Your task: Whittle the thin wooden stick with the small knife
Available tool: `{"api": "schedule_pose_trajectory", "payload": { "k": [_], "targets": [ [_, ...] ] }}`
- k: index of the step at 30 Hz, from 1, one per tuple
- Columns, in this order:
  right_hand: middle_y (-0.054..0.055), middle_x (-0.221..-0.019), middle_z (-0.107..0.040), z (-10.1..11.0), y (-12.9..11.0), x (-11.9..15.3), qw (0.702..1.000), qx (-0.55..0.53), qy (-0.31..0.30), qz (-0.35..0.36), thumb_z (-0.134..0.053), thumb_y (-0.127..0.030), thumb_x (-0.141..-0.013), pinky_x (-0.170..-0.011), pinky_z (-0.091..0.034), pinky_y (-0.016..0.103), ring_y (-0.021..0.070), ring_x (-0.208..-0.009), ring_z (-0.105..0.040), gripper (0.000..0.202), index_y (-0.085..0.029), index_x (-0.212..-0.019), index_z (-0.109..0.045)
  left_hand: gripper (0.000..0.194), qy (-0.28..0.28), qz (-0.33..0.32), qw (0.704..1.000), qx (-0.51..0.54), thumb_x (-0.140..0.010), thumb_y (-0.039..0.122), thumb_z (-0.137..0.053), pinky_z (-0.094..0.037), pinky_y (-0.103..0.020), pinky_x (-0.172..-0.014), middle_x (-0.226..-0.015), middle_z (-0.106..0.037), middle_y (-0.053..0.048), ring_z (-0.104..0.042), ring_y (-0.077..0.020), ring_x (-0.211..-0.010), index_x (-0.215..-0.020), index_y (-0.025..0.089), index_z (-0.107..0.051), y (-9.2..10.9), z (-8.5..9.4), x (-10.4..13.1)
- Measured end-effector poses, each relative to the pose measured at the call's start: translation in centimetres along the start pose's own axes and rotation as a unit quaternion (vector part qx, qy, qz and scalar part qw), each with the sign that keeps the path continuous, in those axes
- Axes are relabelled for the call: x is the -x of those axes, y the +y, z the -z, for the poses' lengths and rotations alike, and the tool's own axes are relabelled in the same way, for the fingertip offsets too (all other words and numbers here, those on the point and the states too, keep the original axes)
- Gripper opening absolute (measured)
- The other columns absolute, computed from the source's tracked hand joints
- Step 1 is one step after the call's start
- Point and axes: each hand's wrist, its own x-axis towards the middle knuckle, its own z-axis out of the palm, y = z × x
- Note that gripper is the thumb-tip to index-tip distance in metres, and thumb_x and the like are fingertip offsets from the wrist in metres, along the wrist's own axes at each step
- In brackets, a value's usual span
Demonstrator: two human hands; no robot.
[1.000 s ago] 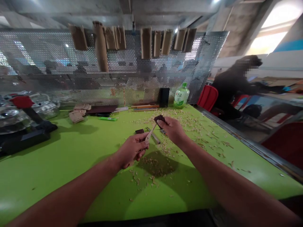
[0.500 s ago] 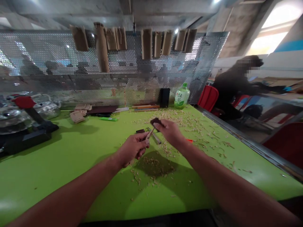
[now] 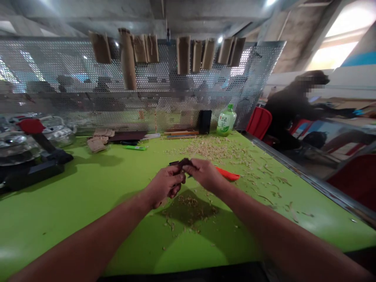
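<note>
My left hand [image 3: 167,185] is closed around a small pale wooden stick, which the fingers and a dark sheet now mostly hide. In my right hand [image 3: 207,175] a folded piece of dark brown sandpaper [image 3: 185,161] is pinched between thumb and fingers. The sandpaper lies over the stick's end, right against my left fingertips. A small dark block [image 3: 174,163] shows on the table just behind my left hand. Beside my right wrist lies a tool with an orange handle [image 3: 227,173], partly covered by the arm.
Wood shavings [image 3: 211,149] litter the green table [image 3: 96,196]. At the back stand a green-tea bottle [image 3: 226,120] and a black box [image 3: 205,121]; a green cutter [image 3: 135,148] lies left of them. A black-and-red device [image 3: 35,152] sits far left. A person [image 3: 293,105] sits at right.
My right hand has come down and nearer, bringing the sandpaper from the stick's far tip to my left fingers. More of the orange handle shows. The left hand has hardly moved.
</note>
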Motion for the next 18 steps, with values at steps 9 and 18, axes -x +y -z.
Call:
{"api": "schedule_pose_trajectory", "payload": {
  "k": [9,18],
  "targets": [
    [-0.003,-0.057,-0.046,-0.07,0.08,0.18,0.999,0.02,0.031,-0.012,-0.052,-0.044,-0.085,-0.052,-0.026,0.025,0.0114,-0.055,-0.039,0.032,-0.02,-0.063,-0.048,0.026,0.0,-0.002,1.0,0.003,-0.08,0.032,-0.064,-0.026,-0.016,-0.034,-0.061,-0.046,0.007,-0.033,-0.0023,-0.037,-0.099,0.015,-0.063,0.02,0.06,0.01],
    [-0.003,-0.056,-0.044,0.2,0.2,-0.04,0.999,0.013,0.048,-0.012,-0.053,-0.044,-0.084,-0.051,-0.026,0.025,0.0112,-0.055,-0.037,0.035,-0.021,-0.059,-0.042,0.03,-0.009,0.006,1.0,0.003,-0.08,0.031,-0.065,-0.027,-0.016,-0.034,-0.066,-0.05,0.005,-0.032,-0.0014,-0.038,-0.105,0.015,-0.063,0.03,0.1,0.09]
  ]
}}
